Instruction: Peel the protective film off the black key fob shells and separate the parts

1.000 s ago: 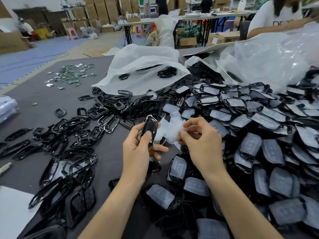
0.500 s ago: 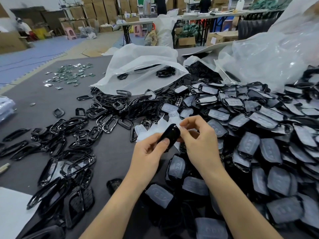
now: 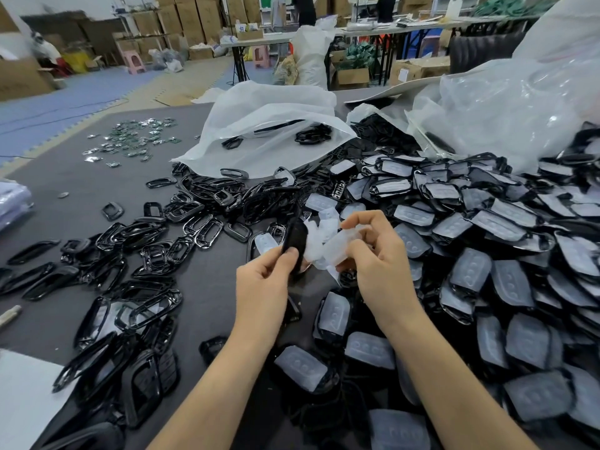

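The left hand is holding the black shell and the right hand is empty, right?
Not quite. The left hand does hold the black shell, but the right hand isn't empty: the head view shows it gripping crumpled clear film.

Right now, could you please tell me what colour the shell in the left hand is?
The shell is plain black; the head view shows it.

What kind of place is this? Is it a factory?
Probably a small factory or assembly workshop: a huge pile of film-covered key fob shells covers the table, cardboard boxes are stacked at the back, and more work tables stand behind.
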`<state>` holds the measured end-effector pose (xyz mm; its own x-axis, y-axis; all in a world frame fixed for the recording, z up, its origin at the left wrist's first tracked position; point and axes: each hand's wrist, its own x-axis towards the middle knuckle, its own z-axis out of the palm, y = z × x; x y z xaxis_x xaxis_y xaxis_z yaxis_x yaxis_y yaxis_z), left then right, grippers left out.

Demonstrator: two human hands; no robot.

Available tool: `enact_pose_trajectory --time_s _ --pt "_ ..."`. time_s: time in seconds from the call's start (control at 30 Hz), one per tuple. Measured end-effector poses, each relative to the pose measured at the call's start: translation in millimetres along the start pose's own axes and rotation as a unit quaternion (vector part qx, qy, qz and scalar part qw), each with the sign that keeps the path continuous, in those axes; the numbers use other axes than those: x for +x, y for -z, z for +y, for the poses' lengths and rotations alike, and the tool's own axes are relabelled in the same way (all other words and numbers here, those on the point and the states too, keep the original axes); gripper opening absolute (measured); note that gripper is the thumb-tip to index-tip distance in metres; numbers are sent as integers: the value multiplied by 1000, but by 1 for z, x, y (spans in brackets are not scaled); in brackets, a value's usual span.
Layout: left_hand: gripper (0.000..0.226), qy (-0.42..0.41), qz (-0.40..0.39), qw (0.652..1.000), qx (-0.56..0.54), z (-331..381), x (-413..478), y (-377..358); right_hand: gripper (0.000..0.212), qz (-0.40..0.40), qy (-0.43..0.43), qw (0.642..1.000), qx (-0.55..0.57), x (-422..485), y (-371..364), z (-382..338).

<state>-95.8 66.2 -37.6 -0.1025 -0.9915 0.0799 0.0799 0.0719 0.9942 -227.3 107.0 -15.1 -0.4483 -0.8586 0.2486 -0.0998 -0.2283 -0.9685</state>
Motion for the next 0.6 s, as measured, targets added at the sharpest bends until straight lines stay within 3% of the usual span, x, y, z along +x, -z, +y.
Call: enact_pose_trajectory --time_s 0.1,0.27,0.4,0.6 --pt "22 -2 57 998 20 -2 5 4 20 7 -9 1000 9 -1 1 1" --pt "12 -88 69 988 105 -1 6 5 19 0 -6 999 41 -2 1 2" --pt "23 -75 35 995 46 2 1 2 24 -21 3 998 60 -3 1 1" --pt "19 -36 -19 999 -18 2 0 -1 9 -10 -10 999 42 -2 0 0"
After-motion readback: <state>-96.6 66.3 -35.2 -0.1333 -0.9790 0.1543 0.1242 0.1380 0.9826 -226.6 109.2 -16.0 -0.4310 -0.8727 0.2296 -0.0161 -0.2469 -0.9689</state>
